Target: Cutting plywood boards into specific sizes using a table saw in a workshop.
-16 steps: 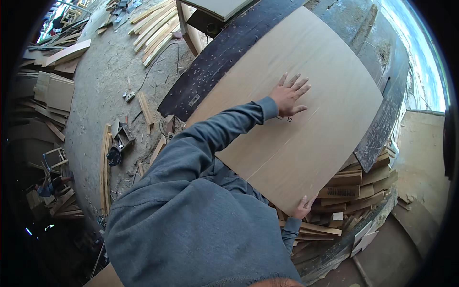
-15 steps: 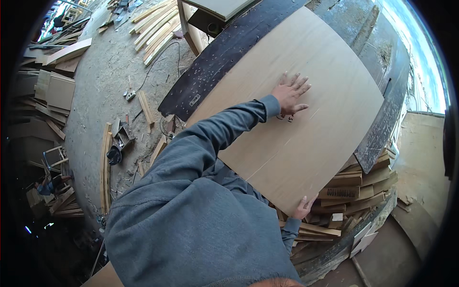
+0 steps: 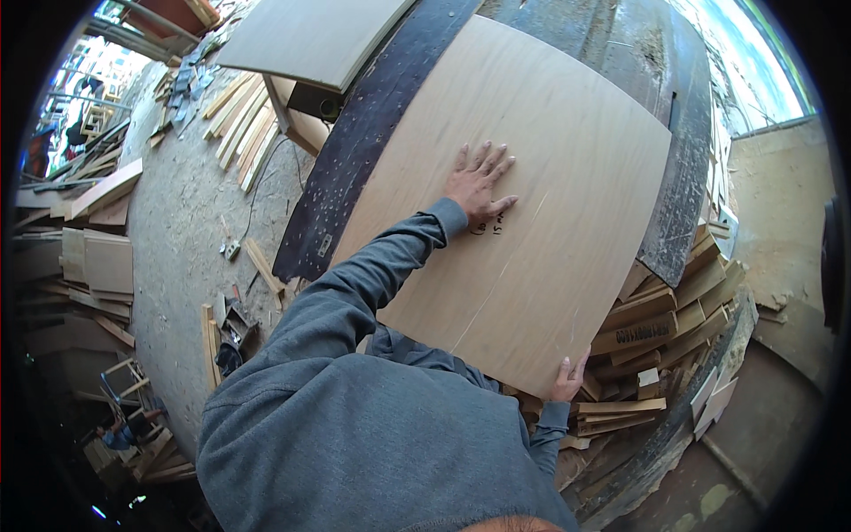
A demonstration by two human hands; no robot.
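A large, pale plywood sheet (image 3: 523, 239) lies over a dark, worn work surface (image 3: 319, 208), its near edge close to my body. My left hand (image 3: 480, 184) rests palm down near the middle of the sheet, fingers spread, beside a small handwritten mark. At the near right corner, my right hand (image 3: 566, 379) grips the sheet's edge. The thumb shows on top; some of its other fingers are hidden.
Another board (image 3: 310, 40) sits on a stand at the far left. Stacked timber (image 3: 638, 332) is beside the sheet on the right. Wood strips (image 3: 244, 129) and a cable lie on the floor at left. Board offcuts (image 3: 97, 262) are piled farther left.
The view has turned, so the sheet and both hands appear farther left and more of the far board shows. Each hand keeps about the same place on the sheet.
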